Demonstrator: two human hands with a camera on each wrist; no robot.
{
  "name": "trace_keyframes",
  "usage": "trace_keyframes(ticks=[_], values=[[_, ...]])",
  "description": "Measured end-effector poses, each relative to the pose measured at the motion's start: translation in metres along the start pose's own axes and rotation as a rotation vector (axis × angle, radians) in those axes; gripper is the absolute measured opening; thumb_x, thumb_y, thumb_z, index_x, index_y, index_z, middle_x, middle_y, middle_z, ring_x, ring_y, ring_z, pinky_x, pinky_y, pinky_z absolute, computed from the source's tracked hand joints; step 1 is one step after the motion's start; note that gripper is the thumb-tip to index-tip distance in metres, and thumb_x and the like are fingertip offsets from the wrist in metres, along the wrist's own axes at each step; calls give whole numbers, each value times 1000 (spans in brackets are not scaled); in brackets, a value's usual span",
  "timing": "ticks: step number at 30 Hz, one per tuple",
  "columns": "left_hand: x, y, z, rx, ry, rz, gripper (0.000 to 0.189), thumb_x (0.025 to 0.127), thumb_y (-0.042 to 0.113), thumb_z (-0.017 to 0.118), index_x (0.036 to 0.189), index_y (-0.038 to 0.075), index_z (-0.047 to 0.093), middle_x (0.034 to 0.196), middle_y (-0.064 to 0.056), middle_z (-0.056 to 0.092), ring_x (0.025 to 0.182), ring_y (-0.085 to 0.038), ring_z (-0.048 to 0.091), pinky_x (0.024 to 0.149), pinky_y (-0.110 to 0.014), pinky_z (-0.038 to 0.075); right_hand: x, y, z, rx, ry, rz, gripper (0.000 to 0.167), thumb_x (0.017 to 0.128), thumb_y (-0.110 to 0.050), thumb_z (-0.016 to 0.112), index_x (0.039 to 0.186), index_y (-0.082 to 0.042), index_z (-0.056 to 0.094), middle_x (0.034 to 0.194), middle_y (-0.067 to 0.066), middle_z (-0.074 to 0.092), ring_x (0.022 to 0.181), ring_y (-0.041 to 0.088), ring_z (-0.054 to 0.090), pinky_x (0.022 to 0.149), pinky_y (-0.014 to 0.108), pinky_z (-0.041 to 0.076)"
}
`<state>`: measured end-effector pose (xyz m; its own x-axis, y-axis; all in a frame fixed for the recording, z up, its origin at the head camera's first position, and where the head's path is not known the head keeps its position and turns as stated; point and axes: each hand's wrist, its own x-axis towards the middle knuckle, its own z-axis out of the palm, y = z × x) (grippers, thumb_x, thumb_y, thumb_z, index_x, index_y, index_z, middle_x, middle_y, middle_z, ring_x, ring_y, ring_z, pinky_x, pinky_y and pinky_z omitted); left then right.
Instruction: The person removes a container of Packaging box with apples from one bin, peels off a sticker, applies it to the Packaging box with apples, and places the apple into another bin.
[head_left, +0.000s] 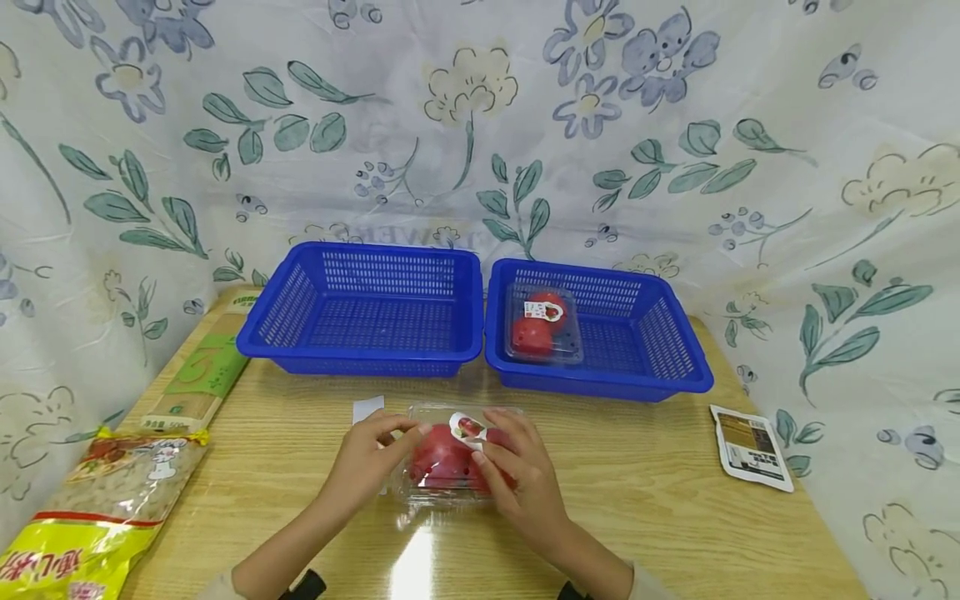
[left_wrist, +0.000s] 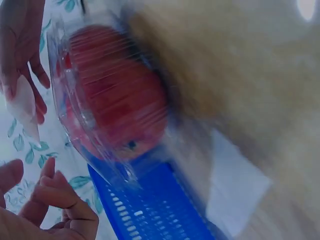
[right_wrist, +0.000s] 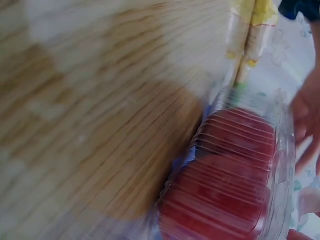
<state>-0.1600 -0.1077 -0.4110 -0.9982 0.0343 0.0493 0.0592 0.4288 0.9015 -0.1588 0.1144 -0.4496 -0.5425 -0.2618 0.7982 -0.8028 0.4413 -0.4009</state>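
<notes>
A clear plastic clamshell box with round red fruit, perhaps tomatoes, lies on the table between both hands. My right hand pinches a white sticker with a red fruit picture over the lid. In the left wrist view the sticker hangs from the right fingers, apart from the box. My left hand is at the box's left side, fingers loosely bent with nothing between them. A white piece of paper lies on the table behind the left hand.
Two blue baskets stand at the back: the left basket and the right basket, which holds another box of red fruit. At left lie a yellow food bag and a green-banded pack. A white pouch lies at right.
</notes>
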Motion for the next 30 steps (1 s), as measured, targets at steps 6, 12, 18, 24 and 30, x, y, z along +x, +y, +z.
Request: trace_keyframes(ticks=[6,12,18,24,30], values=[[20,9,19,39,-72,9,20,88,31,75,94,12,80,92,-3,66,61,-13,44,51,-24,36,1,-3,4,-42,-13,-41,21,99,-18,61,96,-6,78,129,14,63,120,34,54,106,39,45],[24,11,21,-39,-68,2,14,88,21,75,84,8,78,87,-3,65,58,-10,38,54,-23,34,-2,-3,5,-59,-43,-16,22,100,-23,61,102,-8,77,129,13,63,121,35,54,104,38,47],[25,14,20,-79,-50,31,18,89,25,75,82,9,78,93,-5,67,71,-14,45,68,-26,39,2,-1,-2,-3,-27,8,24,98,-26,64,104,-7,77,131,13,62,125,31,52,106,41,45],[27,15,20,-100,-50,69,18,89,27,75,85,10,79,92,-3,67,78,-13,48,75,-28,39,6,0,-8,99,15,179,19,91,-6,69,109,-6,76,128,12,64,123,29,54,101,34,47],[30,15,21,-109,-59,117,16,90,27,74,86,12,79,88,-1,65,75,-12,48,74,-28,39,12,-2,-12,233,-28,571,9,91,-13,72,91,-12,80,119,3,69,121,23,54,103,48,40]])
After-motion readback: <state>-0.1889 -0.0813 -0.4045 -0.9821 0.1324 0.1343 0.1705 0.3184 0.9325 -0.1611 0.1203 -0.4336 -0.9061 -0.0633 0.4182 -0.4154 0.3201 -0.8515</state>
